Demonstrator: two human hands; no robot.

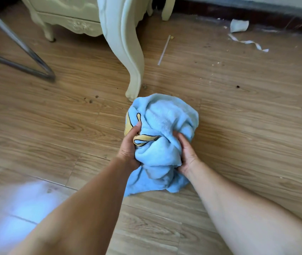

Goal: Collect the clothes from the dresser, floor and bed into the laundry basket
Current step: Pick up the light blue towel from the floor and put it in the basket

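A light blue fleecy cloth (166, 122) with a yellow printed pattern is bunched up over the wooden floor (54, 126), just in front of a cream furniture leg. My left hand (130, 146) grips its left side, fingers closed into the folds. My right hand (188, 153) clutches its right side. A loose corner of the cloth hangs down between my forearms. No laundry basket is in view.
A cream carved dresser leg (128, 52) stands right behind the cloth, with a cream nightstand (63, 17) at the back left. Metal chair legs (23, 57) cross the far left. A thin white stick (164, 50) and white paper scraps (238, 26) lie near the dark baseboard.
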